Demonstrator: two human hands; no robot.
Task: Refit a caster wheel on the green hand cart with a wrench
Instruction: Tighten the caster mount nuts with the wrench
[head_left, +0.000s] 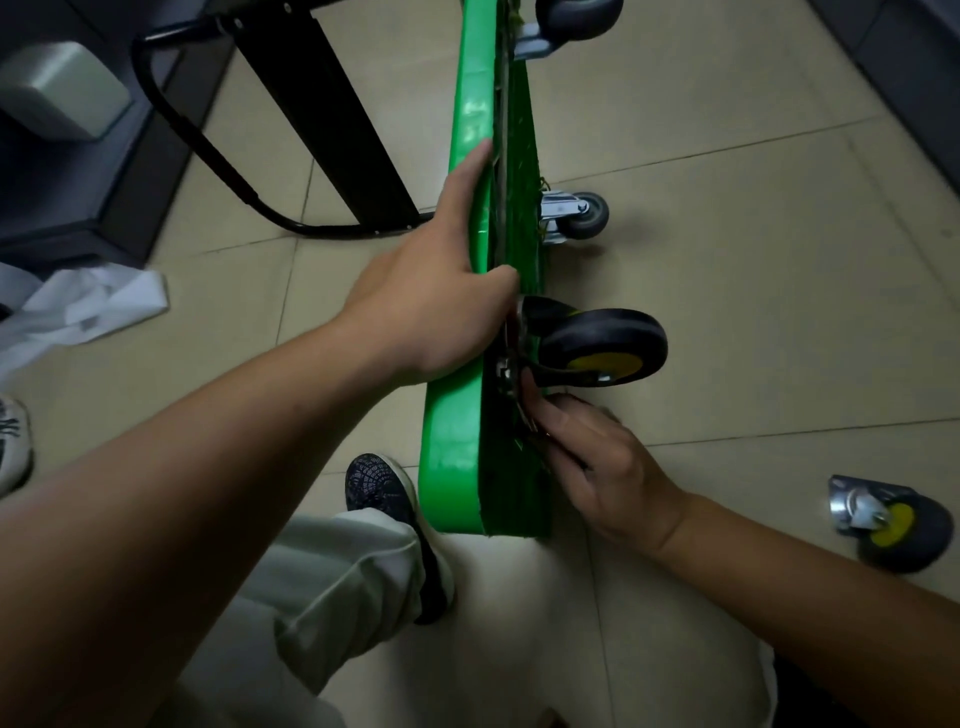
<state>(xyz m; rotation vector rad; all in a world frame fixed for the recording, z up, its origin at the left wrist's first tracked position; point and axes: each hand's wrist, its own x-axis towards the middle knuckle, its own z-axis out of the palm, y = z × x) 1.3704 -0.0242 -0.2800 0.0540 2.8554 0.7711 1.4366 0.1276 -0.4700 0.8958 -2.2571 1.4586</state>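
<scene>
The left hand (441, 296) grips the cart (452, 457) edge; the right hand (597, 467) fingers pinch a blurred metal piece (522, 415) at the wheel's (602, 343) seven o'clock; spare wheel (893, 525) at four o'clock

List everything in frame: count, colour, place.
cart: 1, green, on its edge, centre
big caster: 1, black, yellow hub, on cart by the hands
small caster: 1, grey, on cart further up
top wheel: 1, black, on cart, cropped
loose caster: 1, black, yellow hub, floor, right
frame: 1, black, left of cart
sheet: 1, white, floor, left
box: 1, grey, top left
white shoe: 1, left edge
dark shoe: 1, beside cart's near end
left hand: grips cart's upper edge
right hand: at big caster's plate; what it holds is unclear
</scene>
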